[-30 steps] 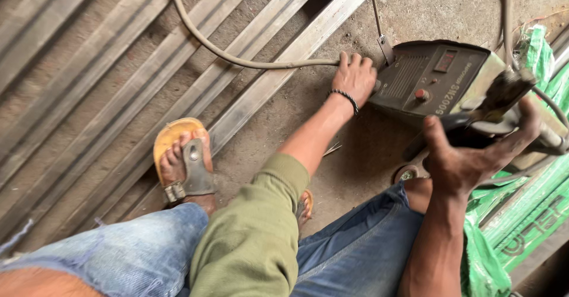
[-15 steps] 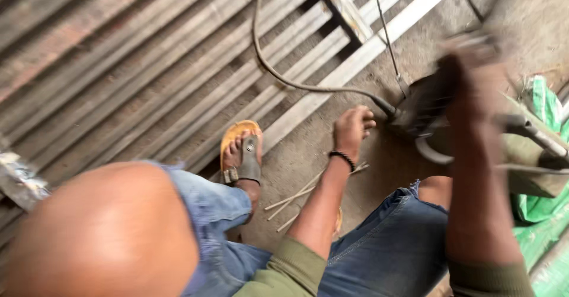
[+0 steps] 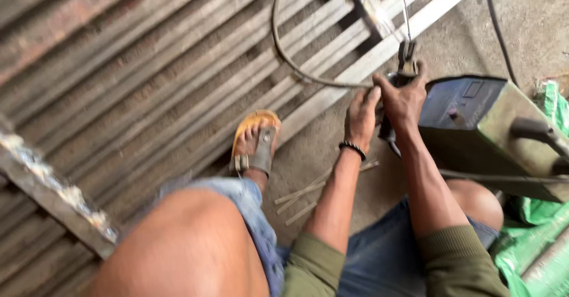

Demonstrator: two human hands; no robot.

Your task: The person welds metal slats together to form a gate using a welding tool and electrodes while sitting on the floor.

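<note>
A dark box-shaped welding machine [image 3: 474,116] sits on the concrete floor at the right. A black cable [image 3: 278,48] curves down from the top and reaches the machine's left face. My left hand [image 3: 361,116], with a black band at the wrist, has its fingertips closed on the cable's end. Right beside it, my right hand [image 3: 404,98] is wrapped around the cable connector at the machine's face. A metal clamp [image 3: 407,54] on a thin wire hangs just above my right hand. What lies under the two hands is hidden.
Long grey steel strips [image 3: 178,78] lie side by side over the floor at the left. My sandalled foot [image 3: 255,143] rests at their edge. Thin rods [image 3: 314,190] lie on the concrete by my left forearm. A green sack [image 3: 551,226] is at the right, a rough welded bar [image 3: 53,190] at the left.
My right hand has left the machine's right end and come over to its left face, beside my left hand. The left hand has stayed at the cable. The view has shifted left.
</note>
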